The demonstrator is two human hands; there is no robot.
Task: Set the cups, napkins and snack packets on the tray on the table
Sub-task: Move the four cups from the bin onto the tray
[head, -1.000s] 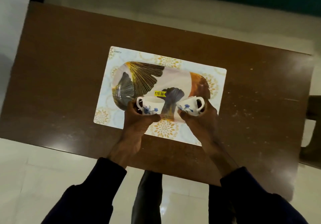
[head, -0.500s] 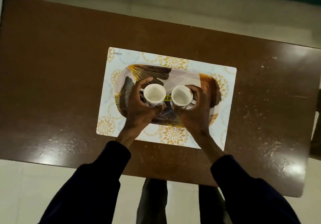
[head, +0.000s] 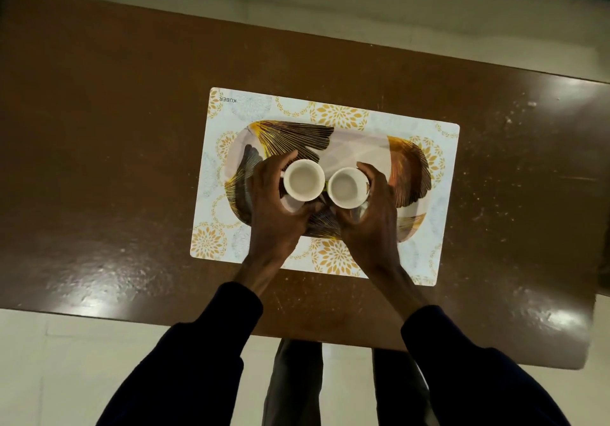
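Two small white cups stand upright, side by side, over the middle of an oval tray printed with gold and dark leaves. My left hand wraps the left cup from the left and near side. My right hand wraps the right cup from the right and near side. Both cups look empty, and their rims almost touch. Whether their bases rest on the tray is hidden. No napkins or snack packets are in view.
The tray lies on a white placemat with yellow flower prints, in the middle of a brown wooden table. The table's near edge runs just in front of my legs. Pale tiled floor surrounds the table.
The cups were tipped on their sides near the tray's front edge a second ago. They now stand upright, farther in over the tray's middle, with both hands still around them.
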